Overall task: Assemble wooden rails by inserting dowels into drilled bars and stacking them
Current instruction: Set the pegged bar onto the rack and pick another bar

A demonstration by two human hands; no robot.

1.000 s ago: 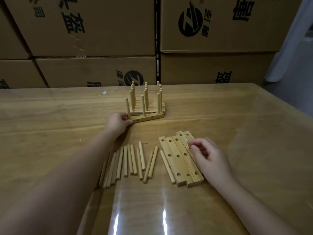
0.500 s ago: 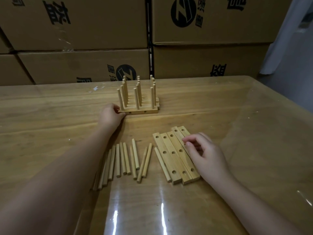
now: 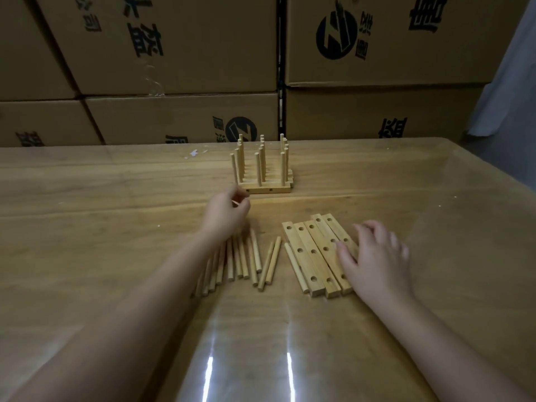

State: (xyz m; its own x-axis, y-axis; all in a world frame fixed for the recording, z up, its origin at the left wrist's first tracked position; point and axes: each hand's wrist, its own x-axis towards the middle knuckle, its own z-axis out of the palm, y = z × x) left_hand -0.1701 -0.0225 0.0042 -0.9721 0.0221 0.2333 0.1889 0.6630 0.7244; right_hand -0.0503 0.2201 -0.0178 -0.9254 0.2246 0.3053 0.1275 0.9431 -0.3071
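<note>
Five drilled bars (image 3: pixel 308 258) — three holes (image 3: pixel 300 250) each

On the counter (image 3: pixel 101 221), the assembled rails (image 3: pixel 265 185) stood toward the far edge, the loose dowels (image 3: pixel 243 258) lay nearer the front edge, the drilled bars (image 3: pixel 314 252) just right of them, and boxes (image 3: pixel 188 47) were stacked behind the far edge.

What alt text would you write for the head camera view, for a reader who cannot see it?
A person's right hand rests on loose drilled bars on a wooden table, while the left hand hovers between loose dowels and finished rails with upright dowels. Cardboard boxes stand behind.
</note>
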